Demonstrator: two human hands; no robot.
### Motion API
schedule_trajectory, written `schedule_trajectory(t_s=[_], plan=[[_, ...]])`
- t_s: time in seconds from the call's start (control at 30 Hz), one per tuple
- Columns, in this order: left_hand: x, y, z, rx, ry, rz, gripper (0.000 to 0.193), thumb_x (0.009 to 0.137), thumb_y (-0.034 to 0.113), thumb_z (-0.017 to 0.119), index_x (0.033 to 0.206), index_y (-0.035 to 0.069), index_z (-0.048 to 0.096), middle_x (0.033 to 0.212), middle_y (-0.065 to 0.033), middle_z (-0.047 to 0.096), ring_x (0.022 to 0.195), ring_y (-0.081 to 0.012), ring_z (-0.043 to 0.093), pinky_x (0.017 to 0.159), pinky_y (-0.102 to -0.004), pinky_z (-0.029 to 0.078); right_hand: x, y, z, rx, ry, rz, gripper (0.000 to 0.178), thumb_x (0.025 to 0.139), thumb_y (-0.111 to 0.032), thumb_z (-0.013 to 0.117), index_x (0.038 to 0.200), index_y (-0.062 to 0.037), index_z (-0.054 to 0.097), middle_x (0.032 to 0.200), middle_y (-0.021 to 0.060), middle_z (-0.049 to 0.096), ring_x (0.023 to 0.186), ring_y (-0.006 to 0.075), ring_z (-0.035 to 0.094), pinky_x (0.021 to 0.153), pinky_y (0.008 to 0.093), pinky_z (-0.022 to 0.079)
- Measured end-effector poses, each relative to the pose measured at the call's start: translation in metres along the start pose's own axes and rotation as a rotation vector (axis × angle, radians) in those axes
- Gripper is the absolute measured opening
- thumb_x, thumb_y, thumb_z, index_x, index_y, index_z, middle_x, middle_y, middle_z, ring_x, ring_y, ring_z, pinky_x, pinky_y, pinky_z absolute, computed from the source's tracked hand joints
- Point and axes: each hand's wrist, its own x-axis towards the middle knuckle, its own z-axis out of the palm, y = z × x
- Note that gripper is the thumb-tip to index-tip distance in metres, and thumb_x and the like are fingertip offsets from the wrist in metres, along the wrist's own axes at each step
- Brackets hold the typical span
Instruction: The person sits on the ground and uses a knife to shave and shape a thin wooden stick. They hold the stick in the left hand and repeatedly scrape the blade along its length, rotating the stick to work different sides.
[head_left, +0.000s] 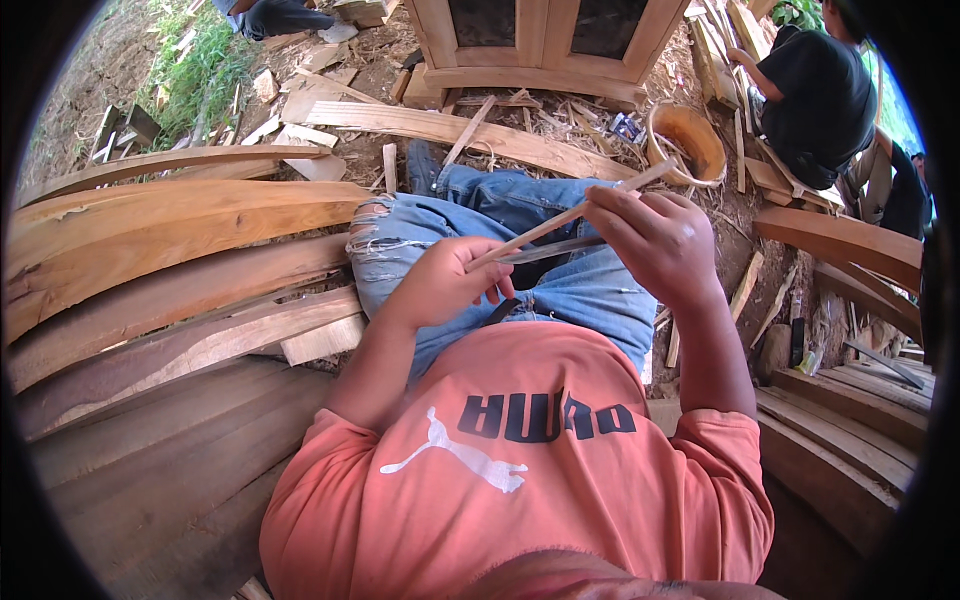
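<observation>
left hand (445, 285) grips thin wooden stick (570, 215); right hand (655, 240) pinches it | dark blade (550, 250) beneath

Stacked wooden planks (170, 230), wooden cabinet (540, 45), round basket (688, 140), seated person (815, 95)

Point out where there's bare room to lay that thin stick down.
Free: the broad planks left of the jeans. Crowded: ground ahead, with scraps between the cabinet and basket. Both the left hand and right hand hold the stick.
</observation>
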Motion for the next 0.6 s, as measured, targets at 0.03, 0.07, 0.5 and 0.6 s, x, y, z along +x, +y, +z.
schedule_trajectory(t_s=[0.03,0.07,0.5,0.6], plan=[[0.002,-0.002,0.005,0.006,0.008,0.023,0.030,0.108,0.027,0.064,0.122,0.002,0.072,0.088,-0.0028,0.072,0.075,-0.0080,0.063,0.067,-0.0236,0.049,0.002,-0.001,0.001,0.007,0.003,0.041,0.021,0.086,-0.015,0.068,0.106,-0.0135,0.071,0.114,-0.0037,0.074,0.076,0.0151,0.070,0.064,0.0319,0.056],[0.003,-0.005,0.010,0.013,0.017,0.046,0.033,0.109,0.032,0.063,0.120,0.002,0.071,0.084,-0.0001,0.066,0.072,-0.0069,0.057,0.065,-0.0228,0.045,0.003,-0.001,0.002,0.014,0.005,0.082,0.021,0.086,-0.015,0.068,0.107,-0.0134,0.071,0.115,-0.0035,0.074,0.077,0.0157,0.071,0.065,0.0323,0.056],[0.007,-0.022,0.034,-0.404,-0.069,0.066,0.036,0.118,0.033,0.043,0.122,0.002,0.061,0.074,0.0066,0.039,0.064,-0.0042,0.032,0.057,-0.0218,0.026,-0.022,-0.006,0.058,0.745,0.263,0.845,0.021,0.098,-0.018,0.076,0.113,-0.0061,0.068,0.096,0.0030,0.072,0.073,0.0100,0.063,0.063,0.0264,0.049],[0.009,-0.023,0.041,-0.378,-0.048,0.058,0.036,0.118,0.032,0.043,0.122,0.002,0.062,0.075,0.0065,0.040,0.066,-0.0043,0.034,0.058,-0.0216,0.028,-0.024,-0.027,0.068,1.099,0.121,0.942,0.020,0.104,-0.021,0.071,0.110,-0.0018,0.067,0.082,0.0019,0.067,0.074,0.0092,0.061,0.067,0.0283,0.049]])
